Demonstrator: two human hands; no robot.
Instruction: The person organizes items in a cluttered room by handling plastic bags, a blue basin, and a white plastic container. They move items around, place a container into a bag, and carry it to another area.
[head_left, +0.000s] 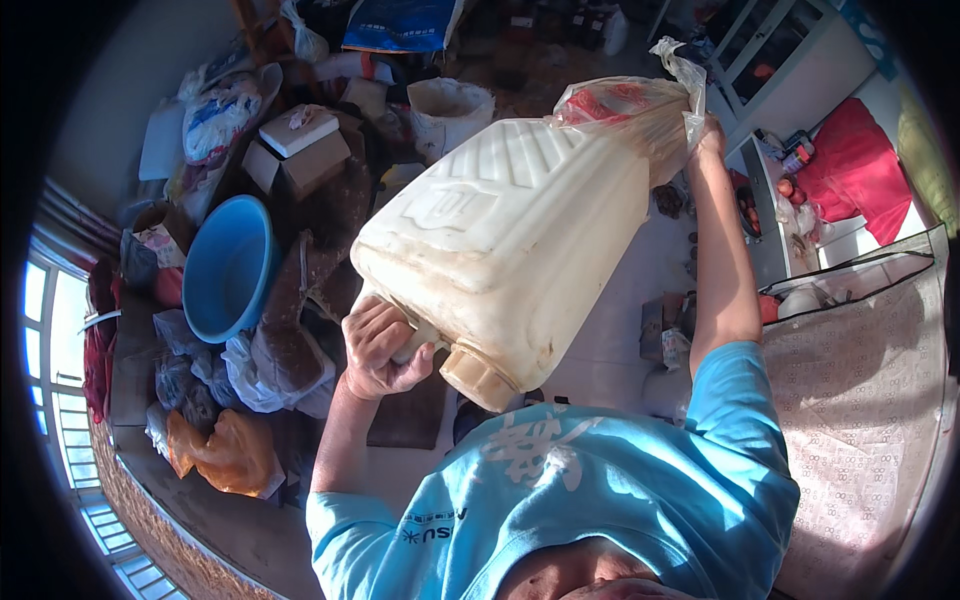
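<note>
A large off-white plastic jerrycan (502, 217) is held up tilted before my chest, its beige screw cap (480, 375) pointing towards me. My left hand (382, 349) wraps around the can's handle, thumb on the near side. At the far end, a crumpled clear plastic bag (630, 112) with red parts lies against the can's base. My right hand (709, 139) grips this bag at its gathered side; most of the fingers are hidden behind the film. Whether the bag is around the base or only beside it, I cannot tell.
To the left are a blue plastic basin (229, 270), an open cardboard box (300, 161) and an orange plastic bag (225, 454). A white woven sack (450, 112) stands ahead. On the right are a red cloth (855, 169) and a patterned fabric cover (855, 420).
</note>
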